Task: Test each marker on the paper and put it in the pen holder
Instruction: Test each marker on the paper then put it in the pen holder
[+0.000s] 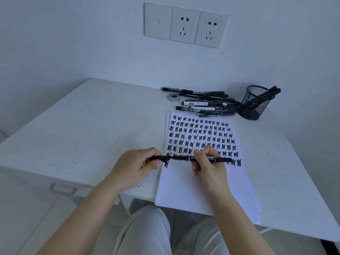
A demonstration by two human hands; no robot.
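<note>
I hold one black marker (181, 158) level over the lower part of the paper (200, 184). My left hand (136, 166) pinches the cap (159, 158) at its left end. My right hand (209, 162) grips the barrel, whose far end sticks out to the right. The sheet carries several rows of black test scribbles, and its lower part is blank. A pile of black markers (206, 103) lies beyond the paper. To its right stands a black mesh pen holder (254, 105) with a few markers leaning inside.
The white table (82, 126) stands against a wall with sockets (184, 24). A round metal grommet (173, 97) sits left of the marker pile. The paper stack overhangs the table's near edge, and my knees show below it.
</note>
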